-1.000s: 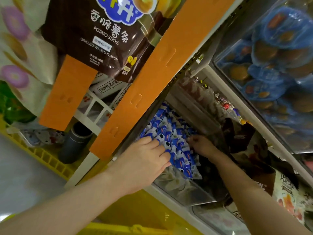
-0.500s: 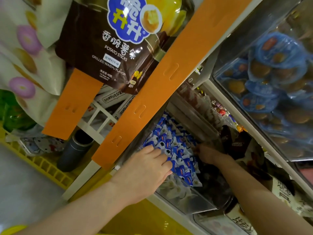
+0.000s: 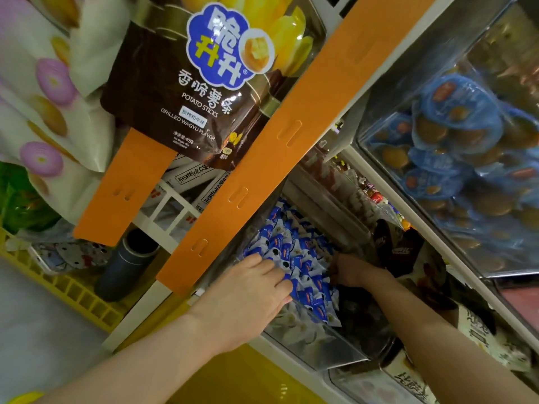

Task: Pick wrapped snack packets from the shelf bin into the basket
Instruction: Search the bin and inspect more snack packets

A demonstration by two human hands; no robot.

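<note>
Clear plastic shelf bin (image 3: 335,349), front wall tilted toward the camera, holds a heap of small blue-and-white wrapped snack packets (image 3: 294,246); all packets seen are in this bin, with paler wrapped pieces lying low behind its front wall. Left hand (image 3: 248,293) lies palm down on the near-left part of the heap, fingers only slightly bent and spread, tips touching packets, nothing clasped. Right hand (image 3: 350,271) is at the right edge of the heap, fingers turned down among the packets and mostly hidden; cannot tell whether it has hold of any. Next compartment to the right holds dark brown packets (image 3: 399,249). Upper clear bin (image 3: 455,258) is packed with round blue-wrapped cakes (image 3: 455,112). An orange strip (image 3: 262,158) runs diagonally across the shelf front; a brown potato sticks bag (image 3: 204,83) hangs above it. At left a yellow slatted crate (image 3: 73,290) holds a dark cylinder (image 3: 128,266) and cartoon-print packs. A yellow surface (image 3: 233,383) shows at the bottom edge; cannot tell whether it is the basket. Versus one second ago: both hands remain in the same bin, left hand in about the same spot; the right fingers, then resting on top of the heap, now sit lower among the packets. More of the potato sticks bag is in view.
</note>
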